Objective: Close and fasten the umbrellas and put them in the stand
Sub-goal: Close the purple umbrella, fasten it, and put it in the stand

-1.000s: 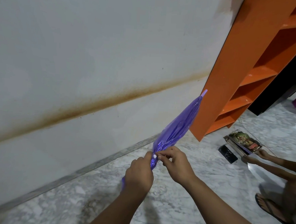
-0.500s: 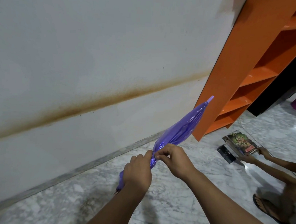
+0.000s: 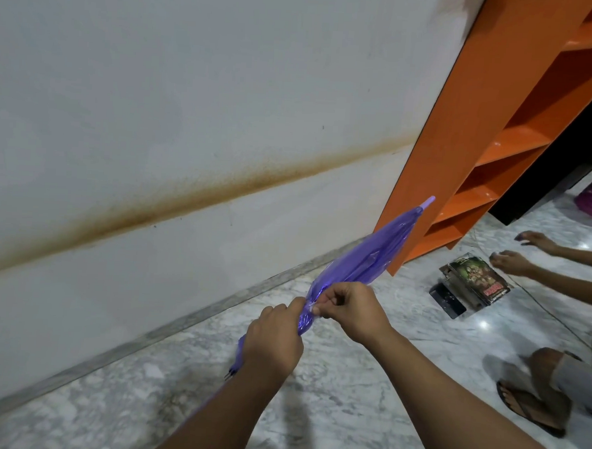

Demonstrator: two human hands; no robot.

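Leaning beside the stained wall (image 3: pixel 156 114), an orange shelf (image 3: pixel 463 147) stands behind the folded purple umbrella (image 3: pixel 365 259) — glossy, tip raised over marble floor (image 3: pixel 347 398) — left hand (image 3: pixel 274 343) gripping it, right hand (image 3: pixel 355 310) pinching its wrap.

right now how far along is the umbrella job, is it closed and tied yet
Closed: the purple umbrella is folded into a narrow bundle, tip pointing at the orange shelf. In hand: the left hand grips the bundle while the right hand pinches at a small fastening on it; whether it has caught is too small to tell. Left: putting it in the stand, which is not in view.
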